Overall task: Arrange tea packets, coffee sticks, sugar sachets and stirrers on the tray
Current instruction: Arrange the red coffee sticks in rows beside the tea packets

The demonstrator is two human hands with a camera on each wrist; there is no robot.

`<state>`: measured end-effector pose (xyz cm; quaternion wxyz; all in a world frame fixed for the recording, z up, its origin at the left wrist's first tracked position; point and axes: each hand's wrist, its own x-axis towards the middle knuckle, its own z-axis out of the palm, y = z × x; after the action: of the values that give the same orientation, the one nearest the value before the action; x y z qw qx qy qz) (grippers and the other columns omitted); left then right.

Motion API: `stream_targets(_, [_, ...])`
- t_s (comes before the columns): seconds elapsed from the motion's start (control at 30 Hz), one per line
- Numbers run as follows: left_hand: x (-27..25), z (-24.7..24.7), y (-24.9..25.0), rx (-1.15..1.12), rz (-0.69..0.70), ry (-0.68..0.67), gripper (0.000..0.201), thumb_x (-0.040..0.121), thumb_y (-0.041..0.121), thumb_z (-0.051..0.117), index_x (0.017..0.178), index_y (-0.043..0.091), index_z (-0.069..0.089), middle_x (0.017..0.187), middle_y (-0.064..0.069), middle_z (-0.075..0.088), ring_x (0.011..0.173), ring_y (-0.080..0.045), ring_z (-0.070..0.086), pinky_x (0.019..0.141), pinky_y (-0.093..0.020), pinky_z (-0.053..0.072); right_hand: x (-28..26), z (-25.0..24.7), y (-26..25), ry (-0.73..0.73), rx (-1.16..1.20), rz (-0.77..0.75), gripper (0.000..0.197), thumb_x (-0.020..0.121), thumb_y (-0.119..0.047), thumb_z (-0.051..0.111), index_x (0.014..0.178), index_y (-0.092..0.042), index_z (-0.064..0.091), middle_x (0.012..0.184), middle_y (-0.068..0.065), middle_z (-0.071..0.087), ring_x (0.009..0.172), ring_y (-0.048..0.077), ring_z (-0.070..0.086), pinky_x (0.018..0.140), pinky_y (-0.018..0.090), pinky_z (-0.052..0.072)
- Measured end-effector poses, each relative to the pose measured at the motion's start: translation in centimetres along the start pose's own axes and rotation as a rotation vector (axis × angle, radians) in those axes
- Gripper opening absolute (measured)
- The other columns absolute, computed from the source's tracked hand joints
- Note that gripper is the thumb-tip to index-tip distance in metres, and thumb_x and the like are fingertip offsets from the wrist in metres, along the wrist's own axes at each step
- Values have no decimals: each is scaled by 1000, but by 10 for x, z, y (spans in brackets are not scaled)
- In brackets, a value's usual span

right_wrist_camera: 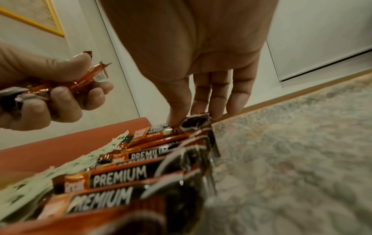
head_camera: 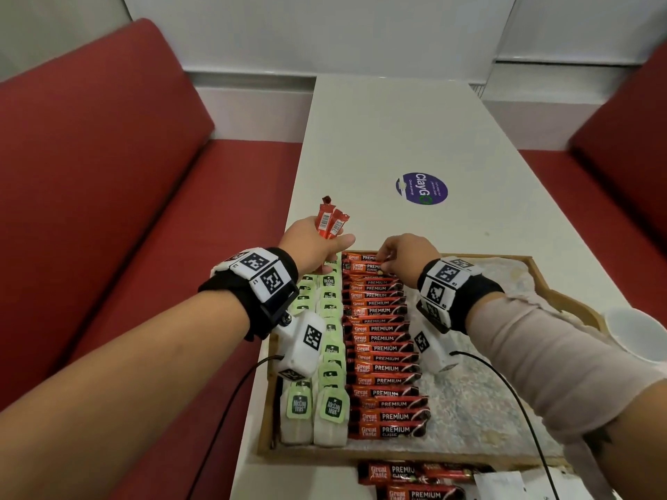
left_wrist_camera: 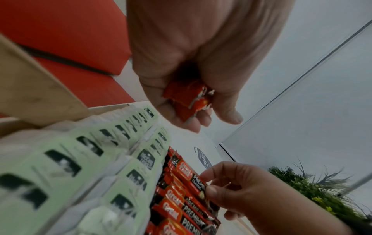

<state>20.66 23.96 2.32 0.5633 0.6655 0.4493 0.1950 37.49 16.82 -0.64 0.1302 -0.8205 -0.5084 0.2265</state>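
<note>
Our left hand (head_camera: 314, 240) grips a small bundle of coffee sticks (head_camera: 330, 221), fingers (right_wrist_camera: 66, 98) curled round them, above the far left corner of the tray (head_camera: 563, 297). Our right hand (head_camera: 408, 252) pinches the end of the farthest coffee stick (head_camera: 361, 258) in the tray's red column (head_camera: 382, 348). Two rows of tea packets (head_camera: 330, 355) lie just left of that column. More coffee sticks (head_camera: 404, 478) lie on the worktop (head_camera: 389, 131) beside the tray's near edge.
</note>
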Motion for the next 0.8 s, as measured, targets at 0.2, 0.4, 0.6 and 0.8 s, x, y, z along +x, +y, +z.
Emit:
stream_targets(0.2, [-6, 2, 0, -53, -11, -54, 15, 88, 24, 67, 86, 17, 54, 76, 0, 55, 67, -10, 55, 59, -24, 54, -7, -10, -7, 138, 51, -57, 14, 89, -29, 62, 100, -21, 63, 100, 0, 52, 90, 16, 53, 80, 30, 42])
stream_targets(0.4, [-14, 6, 4, -84, -52, -187, 18, 85, 28, 69, 94, 15, 59, 84, -3, 64, 68, -10, 62, 54, -23, 55, -31, -21, -31, 275, 276, -310, 31, 84, -9, 66, 112, -21, 60, 96, -5, 56, 80, 13, 53, 77, 24, 45])
stream_targets(0.6, [-24, 4, 7, -153, -94, -287, 30, 80, 37, 69, 95, 14, 59, 78, 2, 63, 64, -6, 63, 48, -19, 52, -43, -23, -37, 266, 205, -387, 13, 78, -10, 70, 88, -18, 69, 91, -5, 57, 77, 10, 50, 70, 21, 40])
stream_targets(0.8, [-30, -6, 7, -149, -55, -184, 24, 86, 35, 64, 85, 14, 53, 85, -2, 65, 76, -11, 66, 64, -27, 59, -49, -30, -27, 104, 135, -214, 4, 84, -19, 69, 85, -20, 66, 78, -8, 60, 76, 10, 55, 69, 22, 39])
